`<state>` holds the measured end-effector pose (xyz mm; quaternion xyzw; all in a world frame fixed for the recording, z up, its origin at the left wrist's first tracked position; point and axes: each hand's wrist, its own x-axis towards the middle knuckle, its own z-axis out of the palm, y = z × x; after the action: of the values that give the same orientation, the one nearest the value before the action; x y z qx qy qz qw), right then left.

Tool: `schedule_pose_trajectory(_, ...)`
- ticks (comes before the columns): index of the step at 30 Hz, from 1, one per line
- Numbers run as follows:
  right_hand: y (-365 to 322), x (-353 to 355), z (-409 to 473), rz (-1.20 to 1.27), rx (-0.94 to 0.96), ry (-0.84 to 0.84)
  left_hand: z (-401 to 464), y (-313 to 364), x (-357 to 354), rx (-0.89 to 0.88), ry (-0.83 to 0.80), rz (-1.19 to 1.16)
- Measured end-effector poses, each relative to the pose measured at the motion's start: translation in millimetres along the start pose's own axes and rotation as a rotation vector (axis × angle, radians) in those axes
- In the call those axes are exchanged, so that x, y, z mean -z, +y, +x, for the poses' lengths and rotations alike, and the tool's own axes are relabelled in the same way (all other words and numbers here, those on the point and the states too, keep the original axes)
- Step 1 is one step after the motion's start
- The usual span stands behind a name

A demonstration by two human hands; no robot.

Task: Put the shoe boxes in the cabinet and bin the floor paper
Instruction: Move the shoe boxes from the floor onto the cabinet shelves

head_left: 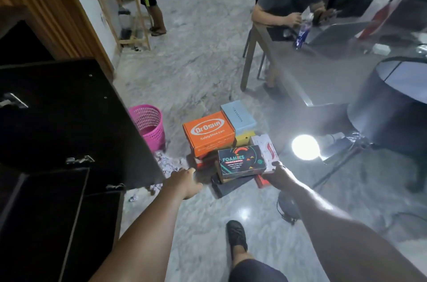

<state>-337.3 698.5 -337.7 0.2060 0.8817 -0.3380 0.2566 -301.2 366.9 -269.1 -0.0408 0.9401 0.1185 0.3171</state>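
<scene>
My right hand (pixel 278 169) is gripping the Foamies shoe box (pixel 241 161) atop the floor pile; my left hand (pixel 184 179) is hanging empty, fingers loose, beside crumpled paper (pixel 167 162) near the pink bin (pixel 149 125).

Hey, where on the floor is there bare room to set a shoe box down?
Bare floor lies between the shoe and the box pile, and beyond the pile toward the table. Crowded: scrap paper between pink bin and pile.

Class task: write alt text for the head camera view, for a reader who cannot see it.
Two bare arms reach toward a pile of shoe boxes on a marble floor; the right hand touches the black Foamies box. A pink basket and crumpled paper lie left.
</scene>
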Motion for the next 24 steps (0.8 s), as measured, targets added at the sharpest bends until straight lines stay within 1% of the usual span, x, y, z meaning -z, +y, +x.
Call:
schedule_pose_trajectory(3, 8.8, -2.7, 24.4, -0.035, -0.057, -0.001, 52.0, 14.9, -22.6, 0.034, -0.064, -0.072)
schedule_pose_trajectory(6, 12.5, -14.3, 69.3, -0.098, -0.131, -0.091, 111.8, 30.6, -53.4, 0.102, -0.154, -0.141)
schedule_pose_trajectory(9, 18.9, -37.8, 142.9, -0.081, -0.171, -0.167, 185.2, 42.7, -91.1, 0.18, -0.234, -0.206)
schedule_pose_trajectory(12, 29.5, -64.7, 230.1, -0.019, -0.256, -0.187, 271.1, 56.0, -131.8, 0.219, -0.306, -0.314)
schedule_pose_trajectory(14, 41.2, -82.8, 290.6, 0.045, -0.302, -0.142, 326.4, 69.6, -154.0, 0.22, -0.293, -0.412)
schedule_pose_trajectory(17, 72.9, -111.2, 383.0, 0.103, -0.353, 0.044, 406.4, 84.9, -195.2, 0.237, -0.229, -0.591)
schedule_pose_trajectory(21, 108.5, -146.9, 476.9, 0.148, -0.47, 0.279, 494.2, 89.5, -245.5, 0.253, -0.158, -0.886)
schedule_pose_trajectory(23, 122.5, -166.2, 514.7, 0.133, -0.498, 0.329, 532.1, 83.3, -273.3, 0.313, -0.08, -0.97)
schedule_pose_trajectory(24, 129.3, -175.8, 529.5, 0.128, -0.504, 0.313, 547.5, 79.0, -288.3, 0.347, -0.055, -1.01)
